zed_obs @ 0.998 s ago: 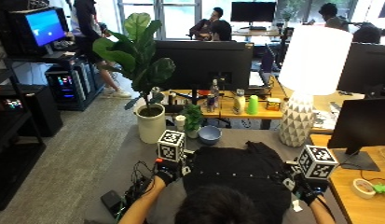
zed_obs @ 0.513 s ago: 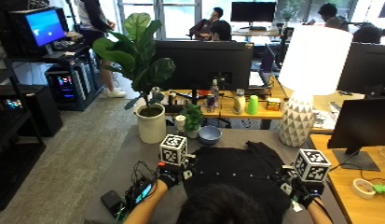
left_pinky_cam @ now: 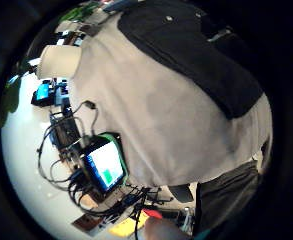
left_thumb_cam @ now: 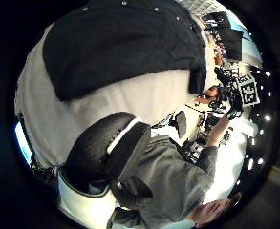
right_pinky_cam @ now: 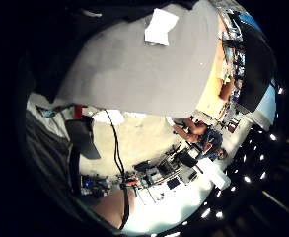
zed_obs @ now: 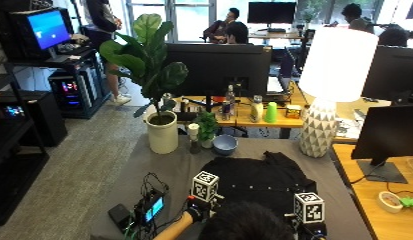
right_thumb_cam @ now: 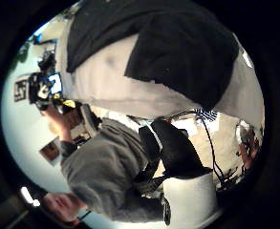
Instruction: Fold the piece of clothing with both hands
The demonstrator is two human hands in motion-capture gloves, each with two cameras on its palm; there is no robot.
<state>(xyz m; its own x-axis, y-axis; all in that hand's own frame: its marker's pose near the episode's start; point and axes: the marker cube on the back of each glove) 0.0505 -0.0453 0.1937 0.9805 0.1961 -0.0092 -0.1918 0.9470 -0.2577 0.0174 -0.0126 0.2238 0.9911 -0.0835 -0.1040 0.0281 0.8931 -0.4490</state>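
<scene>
Nearest, the left hand (zed_obs: 196, 212) and right hand (zed_obs: 311, 229) hover at the near edge of the black garment (zed_obs: 259, 180) spread flat on the grey counter (zed_obs: 159, 170), their grip impossible to tell, no readable writing anywhere, blue bowl (zed_obs: 224, 144) beyond.

A: State the garment position.
B: The black garment (zed_obs: 256, 179) lies flat on the grey counter (zed_obs: 139, 175), near edge hidden behind the person's head.
A: Adjacent items?
B: Blue bowl (zed_obs: 224, 144), white lamp (zed_obs: 324, 90).
</scene>
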